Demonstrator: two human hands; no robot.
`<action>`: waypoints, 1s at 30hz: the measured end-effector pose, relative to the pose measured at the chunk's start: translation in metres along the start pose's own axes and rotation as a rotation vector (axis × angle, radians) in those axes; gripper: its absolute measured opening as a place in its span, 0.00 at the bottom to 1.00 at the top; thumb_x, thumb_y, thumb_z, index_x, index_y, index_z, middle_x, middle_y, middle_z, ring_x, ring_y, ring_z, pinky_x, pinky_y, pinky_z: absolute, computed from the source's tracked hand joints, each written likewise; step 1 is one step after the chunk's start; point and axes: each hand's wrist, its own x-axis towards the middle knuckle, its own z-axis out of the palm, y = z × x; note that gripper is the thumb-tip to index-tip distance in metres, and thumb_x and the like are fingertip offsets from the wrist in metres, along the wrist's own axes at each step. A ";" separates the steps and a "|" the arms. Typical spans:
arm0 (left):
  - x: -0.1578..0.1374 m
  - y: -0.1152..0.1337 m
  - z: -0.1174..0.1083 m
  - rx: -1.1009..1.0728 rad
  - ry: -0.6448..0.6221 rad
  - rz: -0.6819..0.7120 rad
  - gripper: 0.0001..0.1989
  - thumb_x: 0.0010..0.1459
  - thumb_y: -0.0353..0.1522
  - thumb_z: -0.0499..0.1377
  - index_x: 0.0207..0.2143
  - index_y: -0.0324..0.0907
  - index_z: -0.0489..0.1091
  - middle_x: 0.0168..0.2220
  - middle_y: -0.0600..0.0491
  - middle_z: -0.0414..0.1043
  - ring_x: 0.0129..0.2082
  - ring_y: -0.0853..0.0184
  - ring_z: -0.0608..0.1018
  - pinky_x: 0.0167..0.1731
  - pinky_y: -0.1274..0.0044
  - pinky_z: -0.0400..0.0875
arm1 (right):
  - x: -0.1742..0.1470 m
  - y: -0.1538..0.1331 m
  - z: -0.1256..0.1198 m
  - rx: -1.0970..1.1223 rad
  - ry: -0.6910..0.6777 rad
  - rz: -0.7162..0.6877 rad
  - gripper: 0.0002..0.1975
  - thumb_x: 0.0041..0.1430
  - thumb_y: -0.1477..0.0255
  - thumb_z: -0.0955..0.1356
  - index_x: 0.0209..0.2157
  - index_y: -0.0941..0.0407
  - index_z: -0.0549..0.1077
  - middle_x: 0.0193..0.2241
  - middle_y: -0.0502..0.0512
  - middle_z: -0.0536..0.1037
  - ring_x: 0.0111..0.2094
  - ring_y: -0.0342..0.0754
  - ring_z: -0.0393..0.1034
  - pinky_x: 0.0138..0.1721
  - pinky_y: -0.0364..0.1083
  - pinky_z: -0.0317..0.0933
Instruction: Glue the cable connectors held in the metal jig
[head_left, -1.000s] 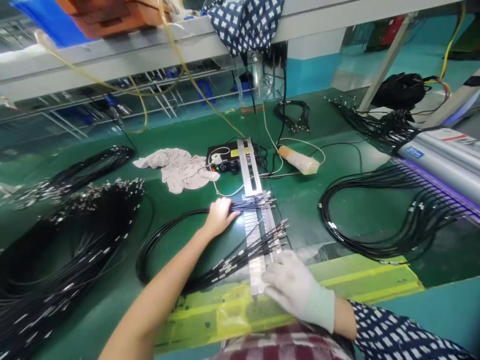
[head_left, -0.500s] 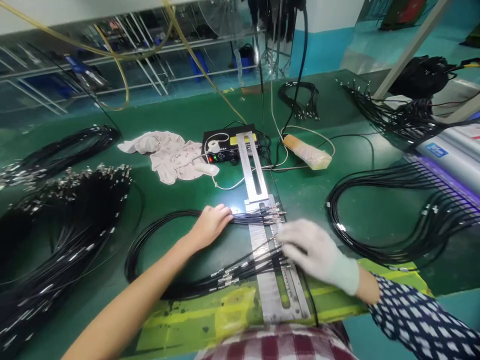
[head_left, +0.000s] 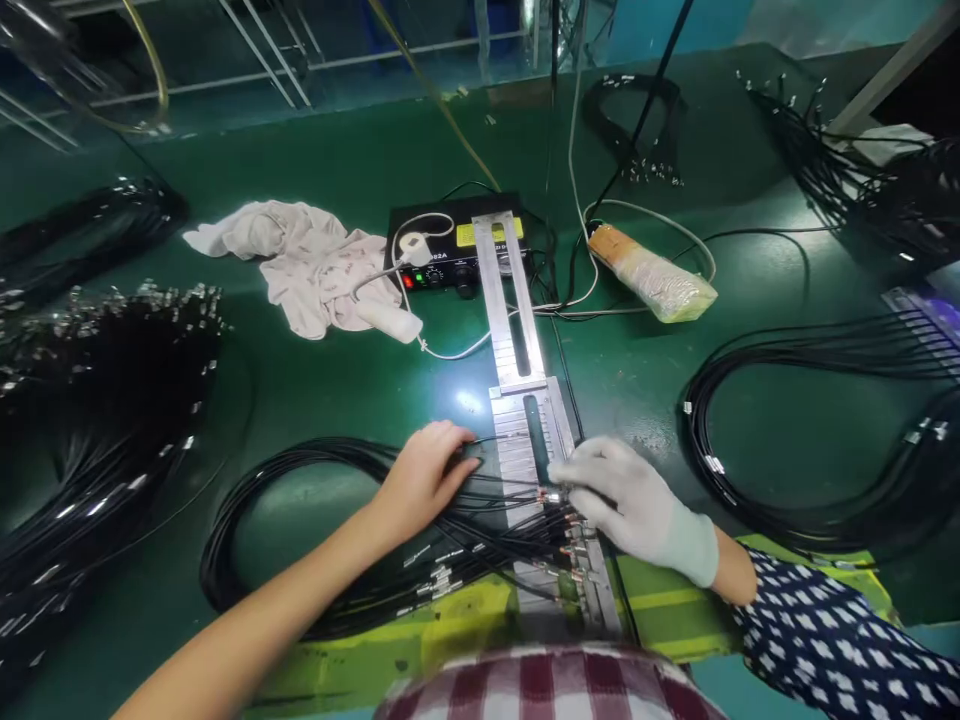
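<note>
My bare left hand [head_left: 427, 475] is closed over thin black cables [head_left: 300, 452], left of a slotted metal fixture [head_left: 517, 455]. One cable runs from its fingertips across the fixture's grooves. My right hand [head_left: 630, 500], in a white glove, lies over the fixture's right edge with fingers bent together around cable ends. A metal connector [head_left: 551, 495] shows at its fingertips; the exact grip is partly hidden. Below, several more cable ends with connectors [head_left: 577, 550] lie across the fixture. The cables loop round to the left on the green table.
Behind the fixture stand a black control box [head_left: 450, 250] with lit indicators, a pale cloth [head_left: 300, 260] and a wrapped block [head_left: 652, 275]. A thick cable pile [head_left: 112, 420] fills the left side. Another cable coil [head_left: 697, 430] lies at right. Yellow-green tape [head_left: 345, 670] covers the near edge.
The bundle at my left hand has spread, and its connector ends have come down toward the near part of the fixture. The camera view has tilted downward.
</note>
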 end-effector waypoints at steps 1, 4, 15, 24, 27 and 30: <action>0.003 0.001 0.002 -0.018 0.005 0.027 0.09 0.66 0.36 0.53 0.44 0.42 0.68 0.38 0.50 0.71 0.39 0.64 0.72 0.41 0.72 0.68 | -0.001 0.000 -0.002 0.022 -0.003 -0.035 0.14 0.67 0.71 0.64 0.52 0.51 0.75 0.39 0.56 0.77 0.43 0.52 0.70 0.44 0.53 0.67; 0.013 0.003 0.004 -0.076 0.055 0.099 0.06 0.67 0.32 0.52 0.41 0.42 0.68 0.36 0.52 0.70 0.36 0.68 0.73 0.37 0.77 0.69 | 0.007 0.011 -0.008 0.055 0.052 0.038 0.12 0.65 0.70 0.66 0.48 0.50 0.77 0.39 0.55 0.77 0.42 0.51 0.70 0.44 0.52 0.66; 0.050 -0.001 -0.001 0.120 0.127 0.346 0.14 0.67 0.27 0.51 0.48 0.42 0.74 0.36 0.50 0.72 0.35 0.70 0.75 0.34 0.79 0.71 | 0.034 0.040 -0.011 0.037 0.173 0.351 0.13 0.69 0.64 0.63 0.46 0.50 0.77 0.39 0.54 0.78 0.42 0.53 0.71 0.48 0.53 0.66; 0.053 0.000 -0.005 0.223 0.093 0.397 0.15 0.67 0.28 0.49 0.50 0.41 0.72 0.38 0.49 0.72 0.36 0.69 0.74 0.35 0.79 0.71 | 0.034 0.040 -0.012 0.049 0.155 0.359 0.12 0.69 0.65 0.63 0.46 0.50 0.77 0.38 0.54 0.77 0.43 0.53 0.70 0.47 0.53 0.66; 0.052 0.000 -0.005 0.251 0.090 0.415 0.16 0.67 0.28 0.48 0.51 0.41 0.71 0.38 0.48 0.72 0.37 0.68 0.75 0.36 0.78 0.72 | 0.033 0.040 -0.012 0.051 0.159 0.365 0.12 0.69 0.65 0.63 0.46 0.50 0.77 0.39 0.54 0.77 0.43 0.53 0.70 0.48 0.54 0.66; 0.051 -0.001 -0.003 0.243 0.080 0.428 0.16 0.67 0.27 0.48 0.52 0.41 0.71 0.38 0.48 0.72 0.37 0.68 0.75 0.37 0.77 0.72 | 0.032 0.041 -0.011 0.056 0.155 0.370 0.12 0.69 0.64 0.63 0.47 0.49 0.77 0.39 0.54 0.77 0.44 0.54 0.70 0.48 0.54 0.66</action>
